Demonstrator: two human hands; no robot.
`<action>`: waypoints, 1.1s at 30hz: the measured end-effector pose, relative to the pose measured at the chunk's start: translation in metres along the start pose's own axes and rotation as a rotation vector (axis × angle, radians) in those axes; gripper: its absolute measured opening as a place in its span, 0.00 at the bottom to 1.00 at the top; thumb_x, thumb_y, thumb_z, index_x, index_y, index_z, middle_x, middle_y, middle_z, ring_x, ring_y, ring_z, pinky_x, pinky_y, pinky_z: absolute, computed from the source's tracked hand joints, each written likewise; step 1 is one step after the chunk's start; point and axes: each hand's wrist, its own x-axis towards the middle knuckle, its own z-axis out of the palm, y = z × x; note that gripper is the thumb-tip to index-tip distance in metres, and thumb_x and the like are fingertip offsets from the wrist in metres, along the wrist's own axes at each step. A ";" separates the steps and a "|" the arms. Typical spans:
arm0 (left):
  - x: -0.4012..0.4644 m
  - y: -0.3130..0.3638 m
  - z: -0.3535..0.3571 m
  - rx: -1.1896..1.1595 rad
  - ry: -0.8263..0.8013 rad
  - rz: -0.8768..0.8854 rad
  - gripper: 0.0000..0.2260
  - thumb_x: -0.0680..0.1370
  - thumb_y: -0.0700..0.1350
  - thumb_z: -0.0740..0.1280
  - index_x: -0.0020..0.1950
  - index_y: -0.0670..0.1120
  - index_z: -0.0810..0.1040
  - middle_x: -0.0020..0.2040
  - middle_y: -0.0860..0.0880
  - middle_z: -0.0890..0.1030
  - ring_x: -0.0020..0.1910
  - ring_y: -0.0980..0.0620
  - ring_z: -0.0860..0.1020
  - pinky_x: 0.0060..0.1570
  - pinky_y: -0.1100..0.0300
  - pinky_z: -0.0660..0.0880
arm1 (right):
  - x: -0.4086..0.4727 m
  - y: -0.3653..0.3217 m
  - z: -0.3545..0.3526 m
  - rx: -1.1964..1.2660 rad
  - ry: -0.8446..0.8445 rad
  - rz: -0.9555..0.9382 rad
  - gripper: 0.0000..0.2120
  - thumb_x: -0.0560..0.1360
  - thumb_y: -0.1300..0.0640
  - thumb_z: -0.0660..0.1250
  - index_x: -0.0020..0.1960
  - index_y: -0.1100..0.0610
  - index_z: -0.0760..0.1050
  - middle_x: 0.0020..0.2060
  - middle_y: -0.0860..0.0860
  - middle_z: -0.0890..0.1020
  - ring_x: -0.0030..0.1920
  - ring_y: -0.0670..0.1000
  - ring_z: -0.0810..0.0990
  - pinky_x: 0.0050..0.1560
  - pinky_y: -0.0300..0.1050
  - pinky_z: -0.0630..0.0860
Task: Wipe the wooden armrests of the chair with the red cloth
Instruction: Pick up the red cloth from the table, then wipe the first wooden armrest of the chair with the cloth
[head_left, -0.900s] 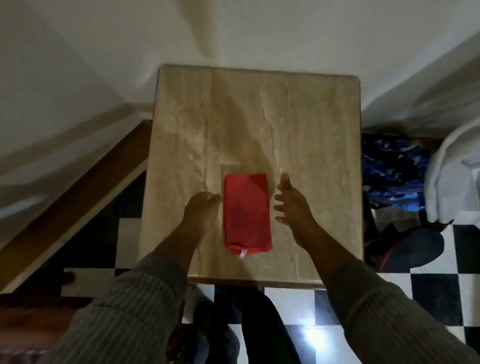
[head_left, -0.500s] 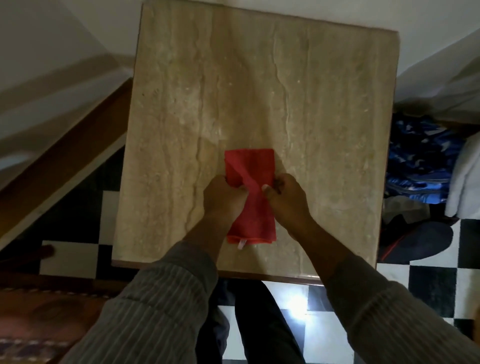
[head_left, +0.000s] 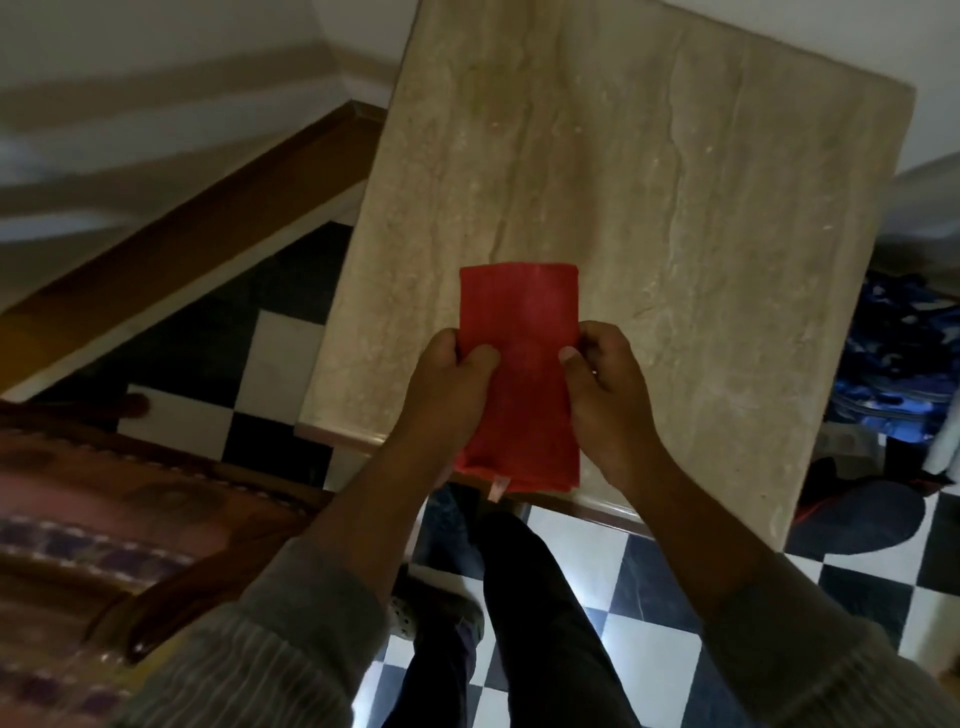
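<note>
Nearest to the person: dark trousers and a shoe over the checkered floor (head_left: 587, 551), grey ribbed sleeves coming up into frame. Chair (head_left: 78, 525) is low on the person's left, patterned seat with a dark wooden armrest (head_left: 156, 618) curving along its near edge (not touched yet). Above that, both hands are closed on the red cloth (head_left: 522, 332): left hand (head_left: 447, 384) pinches its left edge with thumb on top, right hand (head_left: 605, 384) pinches the right edge the same way. Half a second ago the cloth lay flat on the table with the fingers just closing on it; now its near end hangs at the front rim of the marble-look table (head_left: 675, 171), white tag dangling. Far end looks near the top, can't tell if touching. Pickup looks done; wiping hasn't started. Next job, I'd say, is swinging left to the armrest.
</note>
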 end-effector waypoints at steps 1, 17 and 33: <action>-0.009 0.001 -0.009 -0.042 0.006 -0.007 0.04 0.79 0.47 0.64 0.50 0.55 0.77 0.46 0.55 0.83 0.43 0.56 0.82 0.35 0.62 0.75 | -0.006 -0.007 0.004 0.006 -0.014 -0.018 0.11 0.80 0.54 0.60 0.49 0.37 0.71 0.44 0.38 0.80 0.43 0.35 0.80 0.38 0.26 0.72; -0.210 -0.019 -0.210 -0.342 0.437 0.175 0.10 0.80 0.41 0.66 0.53 0.58 0.76 0.54 0.52 0.82 0.54 0.51 0.82 0.54 0.42 0.81 | -0.168 -0.154 0.124 -0.001 -0.383 -0.334 0.09 0.81 0.55 0.60 0.55 0.42 0.73 0.50 0.43 0.81 0.49 0.42 0.81 0.46 0.38 0.79; -0.207 -0.159 -0.258 -0.738 0.783 -0.004 0.13 0.78 0.38 0.69 0.61 0.49 0.76 0.54 0.44 0.81 0.54 0.40 0.82 0.47 0.48 0.81 | -0.197 -0.097 0.261 -0.545 -0.690 -0.524 0.13 0.82 0.52 0.59 0.65 0.48 0.72 0.57 0.44 0.77 0.54 0.42 0.75 0.51 0.37 0.71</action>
